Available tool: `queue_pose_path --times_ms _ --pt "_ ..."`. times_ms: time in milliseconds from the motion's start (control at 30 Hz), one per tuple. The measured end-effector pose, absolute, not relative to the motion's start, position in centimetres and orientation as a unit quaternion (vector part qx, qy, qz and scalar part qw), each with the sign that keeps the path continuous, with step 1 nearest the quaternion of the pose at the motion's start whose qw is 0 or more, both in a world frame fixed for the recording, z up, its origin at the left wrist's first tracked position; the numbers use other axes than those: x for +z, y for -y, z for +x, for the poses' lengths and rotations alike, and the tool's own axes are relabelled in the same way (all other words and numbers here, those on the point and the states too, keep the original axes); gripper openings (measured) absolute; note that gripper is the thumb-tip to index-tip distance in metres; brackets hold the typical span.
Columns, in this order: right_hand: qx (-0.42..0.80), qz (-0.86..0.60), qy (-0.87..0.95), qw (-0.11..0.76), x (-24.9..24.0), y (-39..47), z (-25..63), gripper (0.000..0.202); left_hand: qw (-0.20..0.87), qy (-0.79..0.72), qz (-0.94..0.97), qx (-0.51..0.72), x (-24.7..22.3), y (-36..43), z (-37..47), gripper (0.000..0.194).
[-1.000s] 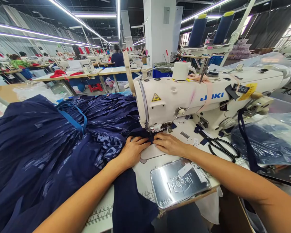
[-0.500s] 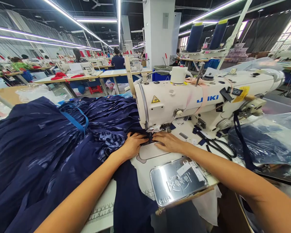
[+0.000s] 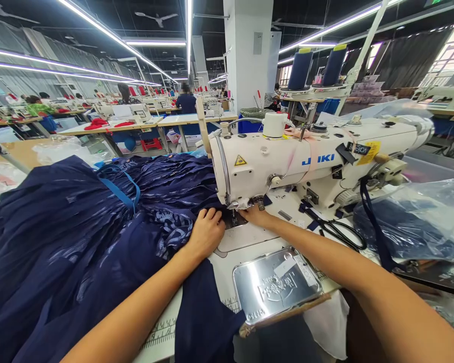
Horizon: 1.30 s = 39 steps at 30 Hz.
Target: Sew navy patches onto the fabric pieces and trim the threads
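A navy garment (image 3: 98,252) with pale embroidered motifs is bunched left of the white sewing machine (image 3: 249,161). My left hand (image 3: 208,232) is closed on the garment's fabric, fingers curled, just left of the needle area. My right hand (image 3: 255,216) reaches beneath the machine head, right beside the needle area. Its fingers are bent and pressed together; whatever they hold is hidden under the head. Between the hands, the metal needle plate (image 3: 234,220) shows. A strip of navy fabric (image 3: 200,312) hangs over the table's front edge.
Black scissors (image 3: 338,229) lie right of my right forearm among dark fabric scraps. A shiny metal tin lid (image 3: 276,285) sits at the table's front edge. A clear plastic bag (image 3: 412,222) with dark cloth is at right. A blue strap (image 3: 117,189) lies on the garment.
My left fingers have curled in from lying stretched toward the needle. My right hand has moved slightly back under the head and its fingers have folded, baring the needle plate.
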State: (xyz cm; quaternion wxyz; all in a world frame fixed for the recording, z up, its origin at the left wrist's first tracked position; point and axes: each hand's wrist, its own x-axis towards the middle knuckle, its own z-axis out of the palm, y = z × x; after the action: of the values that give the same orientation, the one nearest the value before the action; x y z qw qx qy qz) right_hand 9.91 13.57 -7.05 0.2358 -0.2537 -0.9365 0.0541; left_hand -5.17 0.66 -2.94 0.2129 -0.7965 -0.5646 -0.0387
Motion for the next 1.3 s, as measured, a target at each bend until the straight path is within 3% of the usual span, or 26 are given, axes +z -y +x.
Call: queue_pose_path --times_ms 133,400,600,1300 --pt "-0.004 -0.246 0.947 0.205 -6.7 -13.7 10.7 0.022 0.258 0.584 -0.769 -0.018 -3.1 0.2 -4.7 0.027" --pt "-0.110 -0.196 0.959 0.171 -5.0 -11.9 12.1 0.020 0.200 0.585 -0.786 -0.007 -2.8 -2.0 -6.0 0.040" --pt "-0.111 -0.231 0.962 0.097 -4.2 -10.8 11.6 0.021 0.203 0.585 -0.786 -0.001 -3.0 -2.8 -6.2 0.044" --pt "-0.174 -0.274 0.937 0.127 -5.6 -10.3 10.7 0.030 0.182 0.584 -0.791 -0.012 -3.0 -4.0 -6.4 0.045"
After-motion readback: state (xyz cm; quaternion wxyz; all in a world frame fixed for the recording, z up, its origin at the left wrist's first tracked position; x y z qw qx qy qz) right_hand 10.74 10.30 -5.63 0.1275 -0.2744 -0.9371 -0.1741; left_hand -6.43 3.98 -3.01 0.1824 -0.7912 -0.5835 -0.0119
